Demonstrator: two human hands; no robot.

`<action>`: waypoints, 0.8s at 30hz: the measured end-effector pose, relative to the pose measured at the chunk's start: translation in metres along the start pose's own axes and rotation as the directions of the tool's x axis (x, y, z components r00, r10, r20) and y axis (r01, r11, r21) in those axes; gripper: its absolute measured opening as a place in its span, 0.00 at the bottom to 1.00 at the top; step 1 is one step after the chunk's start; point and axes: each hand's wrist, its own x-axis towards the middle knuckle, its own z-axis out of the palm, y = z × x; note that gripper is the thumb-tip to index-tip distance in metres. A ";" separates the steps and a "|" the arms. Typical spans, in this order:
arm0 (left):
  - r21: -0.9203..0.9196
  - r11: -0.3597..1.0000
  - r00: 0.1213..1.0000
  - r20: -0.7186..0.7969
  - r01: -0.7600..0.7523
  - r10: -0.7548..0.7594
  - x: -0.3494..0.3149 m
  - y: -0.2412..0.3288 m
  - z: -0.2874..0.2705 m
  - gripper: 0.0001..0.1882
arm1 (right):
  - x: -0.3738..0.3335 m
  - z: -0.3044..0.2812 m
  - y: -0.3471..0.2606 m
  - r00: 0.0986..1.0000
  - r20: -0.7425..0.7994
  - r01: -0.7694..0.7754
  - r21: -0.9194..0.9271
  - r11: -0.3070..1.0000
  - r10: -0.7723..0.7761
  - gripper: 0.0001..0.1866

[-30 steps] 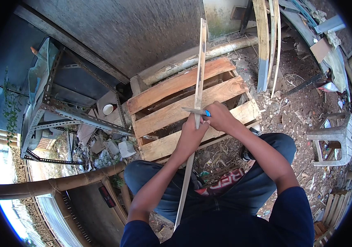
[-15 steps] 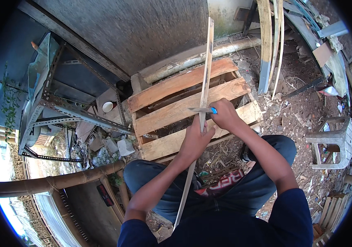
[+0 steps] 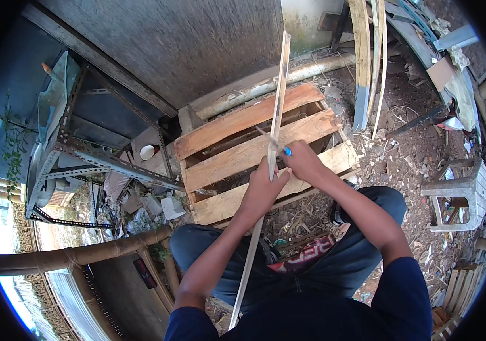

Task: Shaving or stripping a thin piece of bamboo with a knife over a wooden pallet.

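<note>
A long thin strip of wood or bamboo runs from near my lap, tilted up and away past the crate. My left hand is wrapped round its middle. Just beyond that grip, my right hand is closed on a knife with a blue handle. The knife's blade lies across the strip, its tip pointing up and to the left. Below both hands stands a slatted wooden crate with gaps between its boards.
A perforated metal frame stands at the left above litter and a white cup. Bamboo poles cross the lower left. Long strips lean at the back right. A white plastic stool stands on the littered ground at right.
My right hand has moved slightly left and nearer to me, and the knife blade has turned from nearly level to slanting up-left. The strip's far end has shifted slightly left and down.
</note>
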 end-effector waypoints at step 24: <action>-0.137 0.989 0.992 0.118 0.050 -0.033 -0.005 -0.006 0.013 0.17 | 0.008 -0.035 -0.005 0.968 -0.123 -0.210 0.076 0.975 0.218 0.18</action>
